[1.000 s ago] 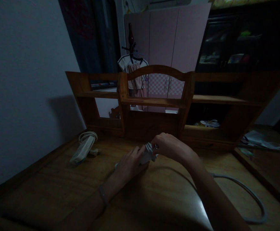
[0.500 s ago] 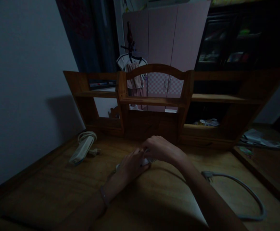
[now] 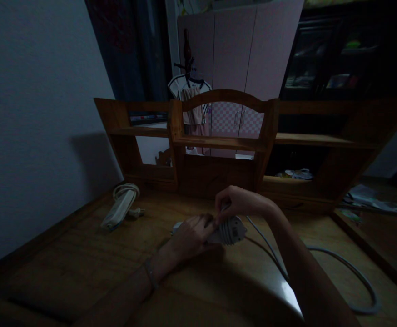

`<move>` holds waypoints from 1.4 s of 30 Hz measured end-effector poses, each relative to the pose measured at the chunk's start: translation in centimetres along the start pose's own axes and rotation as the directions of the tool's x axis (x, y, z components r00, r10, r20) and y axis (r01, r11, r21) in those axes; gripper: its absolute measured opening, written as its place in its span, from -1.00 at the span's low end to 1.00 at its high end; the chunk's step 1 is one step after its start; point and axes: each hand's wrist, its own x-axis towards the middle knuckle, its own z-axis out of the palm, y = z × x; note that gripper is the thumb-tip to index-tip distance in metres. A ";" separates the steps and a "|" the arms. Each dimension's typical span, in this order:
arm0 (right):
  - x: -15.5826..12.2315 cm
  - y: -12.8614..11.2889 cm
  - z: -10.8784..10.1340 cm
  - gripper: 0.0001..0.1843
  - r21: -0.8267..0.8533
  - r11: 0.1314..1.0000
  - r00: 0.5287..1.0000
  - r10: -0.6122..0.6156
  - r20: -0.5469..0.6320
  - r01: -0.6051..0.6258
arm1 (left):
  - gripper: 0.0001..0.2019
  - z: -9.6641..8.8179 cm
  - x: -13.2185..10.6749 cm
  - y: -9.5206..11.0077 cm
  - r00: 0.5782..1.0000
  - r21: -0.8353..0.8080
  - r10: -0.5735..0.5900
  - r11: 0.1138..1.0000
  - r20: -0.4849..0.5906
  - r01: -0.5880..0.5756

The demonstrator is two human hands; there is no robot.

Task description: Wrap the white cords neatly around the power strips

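Taking the pale strip-shaped device point(image 3: 237, 228) as clock centre, near to far.

Nearest: wristband point(image 3: 151, 272) at 8 o'clock, on the left wrist; grey cable loop point(image 3: 365, 277) near 4 o'clock, lying on the tabletop point(image 3: 82, 254).

Left hand point(image 3: 190, 234), 9 o'clock: fingers wrapped over the device body (probably a power strip; light too dim to be sure), at or just above the wood. Turns of cord appear wound around its 3 o'clock end. Right hand point(image 3: 234, 204), 1 o'clock: fingertips closed in a pinch, seemingly on the cord point(image 3: 268, 245), which runs off toward 4 o'clock; any join with the cable loop is hidden by the forearm.

Handling, as judged: device light, rigid, rather slick, hard-shelled, at risk mainly if dropped. Cord bendy but springy; slack turns could slip off the end. Best hold: the bare body just behind the turns, with the cord pinched close in to keep tension.

Farther: 2nd strip point(image 3: 119, 208) between 9 and 10 o'clock, well apart from both hands, plug point(image 3: 136, 212) beside it. Beyond: wooden shelf unit point(image 3: 224, 145) at 12 o'clock; then hung garments point(image 3: 191, 102) between 11 and 12; last, pink wardrobe point(image 3: 232, 54), 12 o'clock.
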 end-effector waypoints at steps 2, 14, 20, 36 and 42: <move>-0.3 0.2 -0.2 -0.66 0.135 0.990 0.995 -0.043 0.095 0.030 | -0.47 0.2 -0.2 0.3 0.997 0.046 0.063 0.997 -0.043 -0.061; -0.2 0.4 -0.4 -0.72 0.493 0.870 0.977 -0.109 0.186 0.003 | -0.42 1.6 -1.3 0.4 0.891 -0.135 0.014 0.987 -0.453 -0.084; -0.2 -0.2 -0.4 -0.71 0.531 0.847 0.984 -0.091 0.154 -0.005 | -0.15 0.7 -1.9 0.9 0.872 -0.103 -0.087 0.994 -0.481 0.043; 1.6 1.2 1.0 -0.63 0.036 0.999 0.975 -0.027 -0.221 0.036 | -0.54 0.3 0.1 -5.4 0.265 -0.920 -0.929 0.320 -0.258 0.225; 0.5 -2.3 0.9 -0.75 -0.309 0.949 0.940 -0.044 -0.339 -0.067 | -0.56 1.2 0.5 -5.3 0.377 -0.899 -0.883 0.379 -0.280 0.219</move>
